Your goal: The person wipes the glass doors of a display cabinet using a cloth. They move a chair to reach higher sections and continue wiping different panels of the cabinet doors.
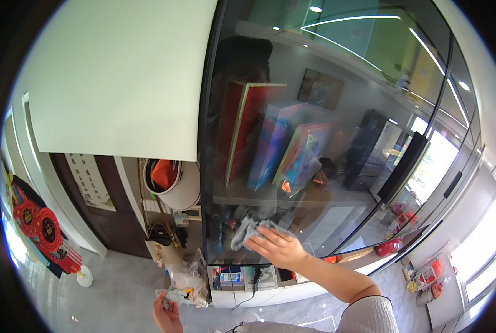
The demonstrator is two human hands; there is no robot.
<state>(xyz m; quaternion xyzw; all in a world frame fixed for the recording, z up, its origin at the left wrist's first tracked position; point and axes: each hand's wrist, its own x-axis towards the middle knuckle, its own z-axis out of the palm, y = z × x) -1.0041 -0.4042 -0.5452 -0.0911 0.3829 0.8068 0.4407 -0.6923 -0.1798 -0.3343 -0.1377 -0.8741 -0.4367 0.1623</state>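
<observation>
My right hand presses a grey cloth against the lower part of a dark glass cabinet door. Low at the left, my left hand holds a second crumpled cloth, greenish grey, away from the glass. Behind the pane stand a red box with gold edging, a blue-purple box and a multicoloured package. Reflections of ceiling lights, a window and my head overlie the glass.
Left of the door, open shelves hold a white round bag and a beige handbag. Plastic bags sit below. Under the door, an open compartment holds small items, and a black cable hangs out. A black handle juts from the door.
</observation>
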